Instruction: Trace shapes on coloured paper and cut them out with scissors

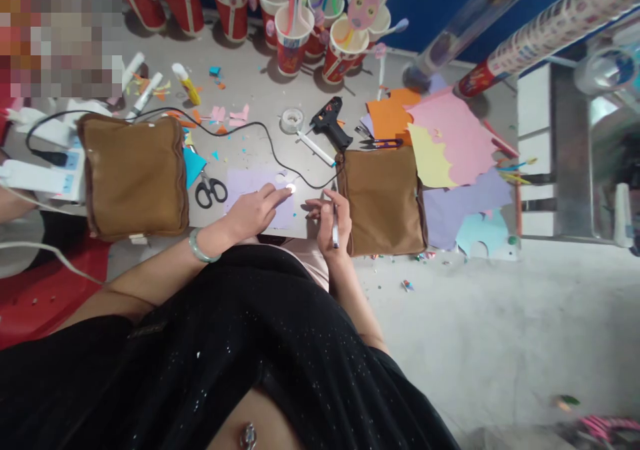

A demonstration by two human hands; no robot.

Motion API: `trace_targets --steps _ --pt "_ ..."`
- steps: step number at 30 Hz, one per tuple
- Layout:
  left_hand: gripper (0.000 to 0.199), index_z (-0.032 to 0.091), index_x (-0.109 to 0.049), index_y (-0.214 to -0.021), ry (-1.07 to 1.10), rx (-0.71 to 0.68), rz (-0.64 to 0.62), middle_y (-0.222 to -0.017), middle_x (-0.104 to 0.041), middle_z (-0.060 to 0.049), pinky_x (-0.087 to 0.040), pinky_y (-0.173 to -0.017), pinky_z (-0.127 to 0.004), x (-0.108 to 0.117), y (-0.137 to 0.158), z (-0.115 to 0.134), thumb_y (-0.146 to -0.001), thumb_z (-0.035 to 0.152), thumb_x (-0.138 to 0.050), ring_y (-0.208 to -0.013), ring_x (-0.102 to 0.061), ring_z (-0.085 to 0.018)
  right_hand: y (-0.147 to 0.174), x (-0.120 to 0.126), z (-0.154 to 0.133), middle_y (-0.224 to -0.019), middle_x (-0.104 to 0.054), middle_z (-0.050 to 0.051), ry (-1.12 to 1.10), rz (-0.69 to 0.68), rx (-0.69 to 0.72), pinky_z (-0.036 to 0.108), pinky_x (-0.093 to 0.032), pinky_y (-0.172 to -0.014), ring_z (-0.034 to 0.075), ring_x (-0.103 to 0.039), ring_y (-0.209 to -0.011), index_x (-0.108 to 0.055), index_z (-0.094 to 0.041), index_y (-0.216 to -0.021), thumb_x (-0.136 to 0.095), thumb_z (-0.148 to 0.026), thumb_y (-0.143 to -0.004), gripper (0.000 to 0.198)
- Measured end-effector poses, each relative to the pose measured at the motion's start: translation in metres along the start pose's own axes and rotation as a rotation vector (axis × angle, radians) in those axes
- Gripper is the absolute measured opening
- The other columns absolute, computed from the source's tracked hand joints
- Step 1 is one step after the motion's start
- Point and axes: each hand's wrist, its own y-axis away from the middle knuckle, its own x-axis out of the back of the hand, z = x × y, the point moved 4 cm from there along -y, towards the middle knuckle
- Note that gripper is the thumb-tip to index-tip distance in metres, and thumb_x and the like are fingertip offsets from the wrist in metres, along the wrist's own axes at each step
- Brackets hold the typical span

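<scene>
My left hand (257, 209) lies over a sheet of light purple paper (239, 182). Its stretched fingertips press on a small white round piece (291, 188) at the sheet's right side. A pen (335, 235) is gripped in my right hand (331, 218), between thumb and fingers, a short way to the right of the paper. Black-handled scissors (211, 192) rest just left of the purple sheet. Above the hands are a roll of clear tape (292, 121), a white stick-like tool (316, 149) and a black glue gun (332, 122).
Brown cushion-like pads (135, 177) (383, 200) flank the work spot. A black cable (263, 130) crosses the table. Decorated paper cups (295, 47) line the back. Coloured paper sheets (453, 137) pile at the right, near thread snips (383, 144). Markers (186, 85) and scraps lie at upper left.
</scene>
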Motion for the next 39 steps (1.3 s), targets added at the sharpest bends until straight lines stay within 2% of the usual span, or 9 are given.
trace_targets --steps 4,7,10,15,20,27,39 --pt "0.054 0.018 -0.052 -0.149 0.019 0.009 -0.010 -0.117 -0.063 -0.011 -0.057 -0.076 -0.030 0.004 -0.001 0.001 -0.097 0.012 -0.040 -0.097 -0.064 -0.020 0.003 0.006 0.001 -0.094 -0.073 0.004 0.048 0.008 0.042 0.036 -0.060 -0.071 0.017 -0.069 -0.072 -0.059 -0.030 -0.130 -0.044 -0.044 -0.104 0.034" --pt "0.052 0.021 -0.055 -0.148 0.010 0.042 -0.027 -0.116 -0.060 -0.011 -0.056 -0.075 -0.030 0.008 -0.002 0.003 -0.098 0.013 -0.041 -0.096 -0.063 -0.020 0.002 0.008 0.001 -0.080 -0.069 0.001 0.118 0.042 -0.006 0.032 -0.056 -0.063 0.016 -0.066 -0.065 -0.063 -0.027 -0.115 -0.052 -0.037 -0.098 0.022" --pt "0.048 0.023 -0.059 -0.145 -0.050 0.092 -0.050 -0.116 -0.057 -0.012 -0.052 -0.067 -0.030 0.015 -0.004 0.005 -0.099 0.019 -0.046 -0.091 -0.063 -0.020 0.000 0.003 -0.004 -0.065 -0.064 -0.003 0.162 -0.028 -0.015 0.027 -0.052 -0.055 0.014 -0.060 -0.054 -0.062 -0.024 -0.098 -0.061 -0.031 -0.092 0.009" --pt "0.041 0.027 -0.066 -0.138 -0.055 0.083 -0.057 -0.115 -0.058 -0.011 -0.050 -0.071 -0.031 0.027 -0.012 0.007 -0.103 0.024 -0.045 -0.088 -0.064 -0.019 -0.003 -0.011 -0.017 -0.082 -0.075 0.003 0.207 -0.137 0.128 0.029 -0.057 -0.066 0.015 -0.069 -0.067 -0.066 -0.022 -0.098 -0.058 -0.034 -0.096 0.014" --pt "0.040 0.025 -0.071 -0.132 -0.026 0.052 -0.087 -0.107 -0.061 -0.009 -0.050 -0.078 -0.033 0.032 -0.020 0.003 -0.106 0.027 -0.041 -0.090 -0.065 -0.021 -0.002 -0.023 -0.012 -0.094 -0.077 0.008 0.264 -0.198 0.211 0.032 -0.060 -0.076 0.019 -0.074 -0.081 -0.066 -0.022 -0.106 -0.053 -0.035 -0.100 0.019" --pt "0.041 0.027 -0.072 -0.129 0.002 0.030 -0.095 -0.107 -0.066 -0.008 -0.049 -0.077 -0.032 0.032 -0.023 -0.001 -0.101 0.017 -0.044 -0.095 -0.068 -0.022 -0.002 -0.033 -0.006 -0.088 -0.077 0.009 0.333 -0.208 0.291 0.031 -0.061 -0.075 0.018 -0.073 -0.077 -0.066 -0.023 -0.104 -0.050 -0.037 -0.102 0.021" --pt "0.044 0.029 -0.070 -0.130 0.039 0.021 -0.103 -0.109 -0.069 -0.008 -0.048 -0.075 -0.033 0.032 -0.021 0.000 -0.097 0.014 -0.046 -0.094 -0.067 -0.022 -0.003 -0.038 -0.008 -0.088 -0.077 0.008 0.382 -0.182 0.418 0.032 -0.059 -0.074 0.019 -0.073 -0.075 -0.065 -0.024 -0.104 -0.051 -0.028 -0.102 0.015"
